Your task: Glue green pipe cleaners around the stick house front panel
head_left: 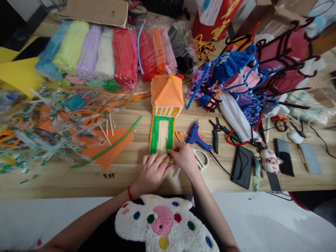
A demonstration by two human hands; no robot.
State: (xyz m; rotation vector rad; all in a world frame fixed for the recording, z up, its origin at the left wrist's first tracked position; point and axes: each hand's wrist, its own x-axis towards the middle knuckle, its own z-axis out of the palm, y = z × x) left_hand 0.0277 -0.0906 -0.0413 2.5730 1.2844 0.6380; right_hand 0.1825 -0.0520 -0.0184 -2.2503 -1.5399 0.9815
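A craft model house (167,96) with an orange pitched roof and white-and-yellow columns stands on the table. In front of it stretches a flat base (154,140) with green strips around a panel of pale sticks, edged in yellow. My left hand (153,171) lies across the near end of this base, its bent fingers holding that edge. My right hand (185,157) pinches its fingertips together at the base's near right corner; what is between them is too small to make out. Just beyond the right hand lies a blue glue gun (197,134), and white-handled scissors (201,159) rest beside the wrist.
A green pipe cleaner (110,141) lies over orange sheet (115,150) at left, near tangled wrapper strips (60,129). Bagged pipe cleaner bundles (86,52) fill the back. On the right are pliers (215,134), a black phone (242,167) and blue pipe cleaner crafts (233,66).
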